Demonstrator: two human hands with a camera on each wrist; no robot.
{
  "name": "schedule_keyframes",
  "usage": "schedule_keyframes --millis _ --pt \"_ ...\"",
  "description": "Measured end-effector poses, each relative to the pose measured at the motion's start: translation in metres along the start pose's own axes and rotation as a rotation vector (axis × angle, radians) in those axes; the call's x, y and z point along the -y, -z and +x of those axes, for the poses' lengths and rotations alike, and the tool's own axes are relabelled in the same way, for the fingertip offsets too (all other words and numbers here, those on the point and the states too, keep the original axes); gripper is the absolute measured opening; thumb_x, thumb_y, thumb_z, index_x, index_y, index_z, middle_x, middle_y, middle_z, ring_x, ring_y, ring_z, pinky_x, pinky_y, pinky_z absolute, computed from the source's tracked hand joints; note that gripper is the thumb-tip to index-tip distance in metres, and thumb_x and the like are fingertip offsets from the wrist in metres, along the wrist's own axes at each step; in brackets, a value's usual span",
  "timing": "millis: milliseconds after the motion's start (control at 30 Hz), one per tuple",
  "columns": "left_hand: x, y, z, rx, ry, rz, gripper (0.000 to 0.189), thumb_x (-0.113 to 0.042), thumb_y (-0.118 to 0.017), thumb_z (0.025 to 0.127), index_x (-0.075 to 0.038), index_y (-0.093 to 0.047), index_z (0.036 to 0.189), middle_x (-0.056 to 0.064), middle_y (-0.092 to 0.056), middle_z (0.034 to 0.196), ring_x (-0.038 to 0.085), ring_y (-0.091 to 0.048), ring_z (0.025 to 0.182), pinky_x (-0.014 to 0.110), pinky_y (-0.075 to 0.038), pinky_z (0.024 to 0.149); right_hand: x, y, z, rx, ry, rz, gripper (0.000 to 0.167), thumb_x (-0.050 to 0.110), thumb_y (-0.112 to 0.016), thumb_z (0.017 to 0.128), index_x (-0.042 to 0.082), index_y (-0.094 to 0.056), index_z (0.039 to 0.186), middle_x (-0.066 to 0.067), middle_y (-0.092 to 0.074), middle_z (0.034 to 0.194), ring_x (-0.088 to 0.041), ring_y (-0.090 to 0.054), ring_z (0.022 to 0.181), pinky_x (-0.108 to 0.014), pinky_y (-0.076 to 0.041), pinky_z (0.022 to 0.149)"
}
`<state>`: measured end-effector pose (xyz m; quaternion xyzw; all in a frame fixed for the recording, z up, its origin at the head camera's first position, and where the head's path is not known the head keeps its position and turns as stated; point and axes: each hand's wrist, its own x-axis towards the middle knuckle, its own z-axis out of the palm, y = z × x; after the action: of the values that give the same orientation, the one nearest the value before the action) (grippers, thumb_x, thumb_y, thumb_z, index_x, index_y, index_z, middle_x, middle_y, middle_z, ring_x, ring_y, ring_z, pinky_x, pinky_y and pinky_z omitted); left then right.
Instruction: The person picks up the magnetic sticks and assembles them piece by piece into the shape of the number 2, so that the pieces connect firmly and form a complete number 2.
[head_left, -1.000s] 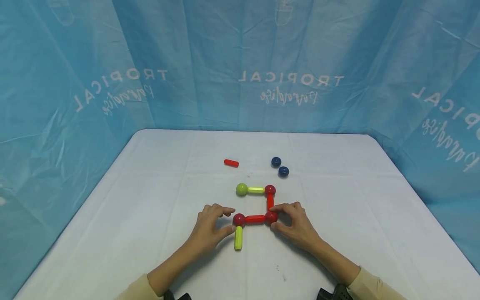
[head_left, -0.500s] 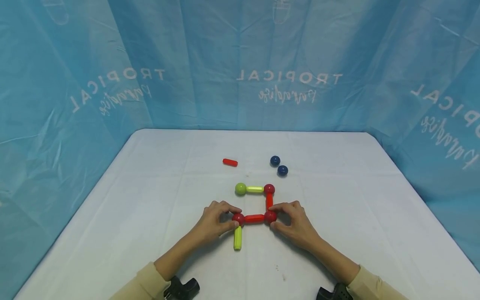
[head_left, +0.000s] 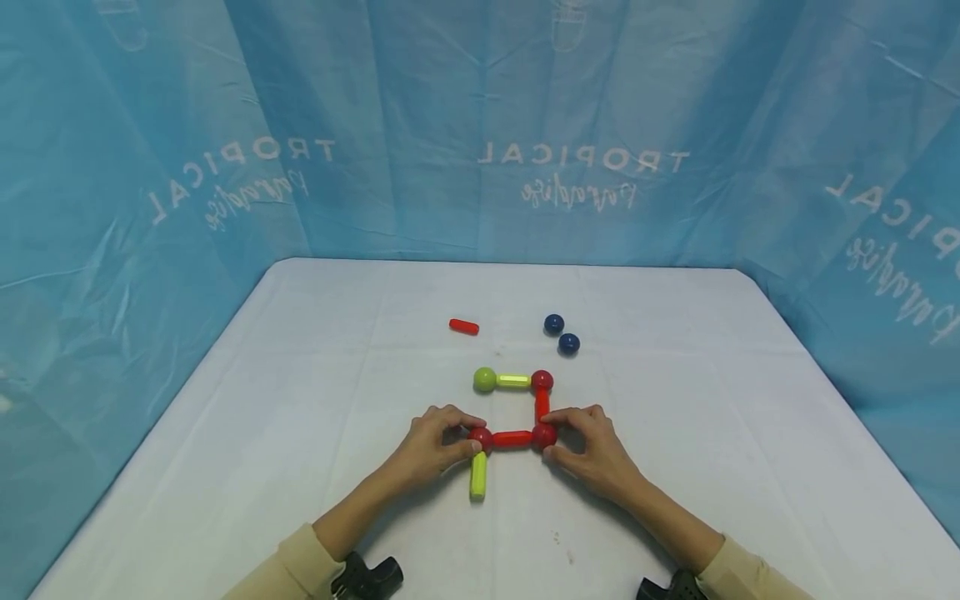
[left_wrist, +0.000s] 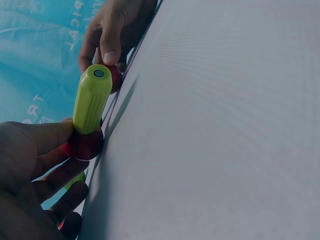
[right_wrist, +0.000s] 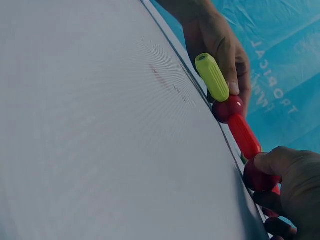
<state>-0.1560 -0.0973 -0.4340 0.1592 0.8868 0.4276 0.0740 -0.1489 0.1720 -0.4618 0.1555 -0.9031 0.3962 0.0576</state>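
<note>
A joined figure of balls and rods lies on the white table. Thumb and fingers of my left hand [head_left: 432, 446] pinch its near left red ball [left_wrist: 86, 144]. From that ball a yellow-green rod [head_left: 477, 477] points toward me, a round grey spot on its free end. My right hand [head_left: 596, 450] grips the near right red ball [right_wrist: 259, 176]. Between both balls runs a red rod [head_left: 512, 439]. Another red rod [head_left: 542, 405], partly behind my right fingers, leads to the far red ball [head_left: 542, 381]. There a yellow-green rod [head_left: 513, 381] joins a green ball [head_left: 484, 380].
Beyond the figure lie a loose red rod [head_left: 463, 327] and two dark blue balls [head_left: 554, 324], close together. The white table [head_left: 360, 333] ends at a blue printed sheet [head_left: 420, 200] hanging behind and along the sides.
My left hand has closed in from beside the near left red ball and now pinches it. The right hand keeps its grip. The figure stays where it was.
</note>
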Motion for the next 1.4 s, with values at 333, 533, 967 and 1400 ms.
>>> schedule_keyframes --millis 333,533,967,1400 --pt "0.001 0.000 0.001 0.006 0.008 0.000 0.026 -0.022 -0.071 0.082 -0.025 -0.068 0.108 -0.010 -0.063 0.101 0.015 -0.049 0.103 0.045 -0.028 0.092 -0.008 0.024 0.017 0.038 -0.099 0.044 0.038 0.034 -0.069 0.084 0.021 -0.060 0.118 0.004 -0.062 0.111 -0.017 -0.047 0.102 -0.036 -0.043 0.085" --pt "0.003 0.000 0.002 0.014 0.026 -0.014 0.026 -0.022 -0.071 0.083 -0.025 -0.068 0.108 -0.009 -0.064 0.103 0.015 -0.049 0.105 0.047 -0.027 0.095 -0.030 0.038 0.045 -0.014 -0.174 -0.002 0.043 0.033 -0.067 0.086 0.015 -0.056 0.124 -0.004 -0.063 0.113 -0.021 -0.047 0.107 -0.040 -0.041 0.089" --pt "0.005 0.000 0.002 0.025 0.033 -0.028 0.026 -0.024 -0.070 0.083 -0.023 -0.068 0.109 -0.008 -0.064 0.101 0.013 -0.049 0.101 0.047 -0.027 0.096 -0.049 0.047 0.107 -0.051 -0.240 -0.120 0.053 0.033 -0.067 0.084 0.010 -0.051 0.130 -0.014 -0.061 0.117 -0.030 -0.043 0.110 -0.043 -0.041 0.085" --pt "0.003 0.000 0.003 0.042 0.068 -0.025 0.028 -0.026 -0.071 0.082 -0.023 -0.068 0.110 -0.007 -0.063 0.103 0.013 -0.048 0.103 0.048 -0.028 0.096 -0.056 0.041 0.126 0.008 -0.293 -0.158 0.052 0.032 -0.066 0.084 0.009 -0.053 0.129 -0.015 -0.059 0.120 -0.029 -0.039 0.109 -0.043 -0.037 0.084"
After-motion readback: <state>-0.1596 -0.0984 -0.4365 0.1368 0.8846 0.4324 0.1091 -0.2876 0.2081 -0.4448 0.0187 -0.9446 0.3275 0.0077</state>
